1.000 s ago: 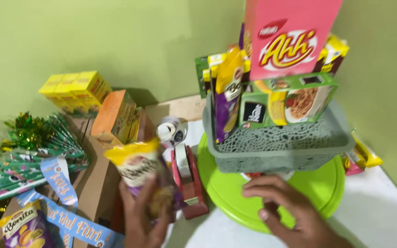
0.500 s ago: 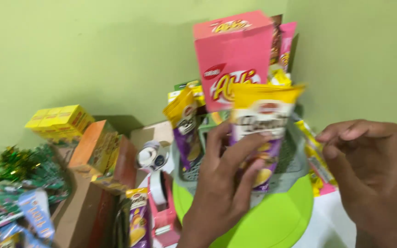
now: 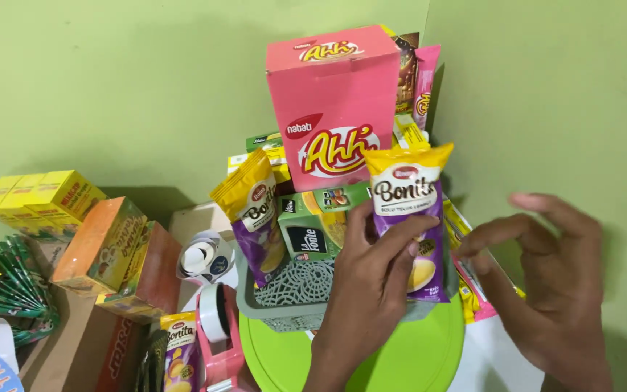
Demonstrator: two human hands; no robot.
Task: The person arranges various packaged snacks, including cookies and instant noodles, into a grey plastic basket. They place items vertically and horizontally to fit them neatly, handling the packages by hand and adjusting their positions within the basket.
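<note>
My left hand (image 3: 371, 283) grips a yellow-and-purple snack packet (image 3: 409, 218) and holds it upright against the front right of a grey lattice basket (image 3: 292, 290). The basket stands on a bright green round lid (image 3: 371, 356) and is packed with a tall pink box (image 3: 332, 109), a second yellow-and-purple packet (image 3: 255, 214) at the left, green boxes and more packets behind. My right hand (image 3: 546, 283) hovers to the right of the basket, fingers spread, holding nothing.
Left of the basket lie a white tape roll (image 3: 201, 258), a pink tape dispenser (image 3: 219, 341), orange boxes (image 3: 117, 254), yellow boxes (image 3: 38, 199), green tinsel (image 3: 1, 287) and another snack packet (image 3: 179, 352). Green walls close in behind and at the right.
My left hand has lifted the snack packet from low at the left up to the basket's front right. My right hand has left the green lid and now hovers at the right.
</note>
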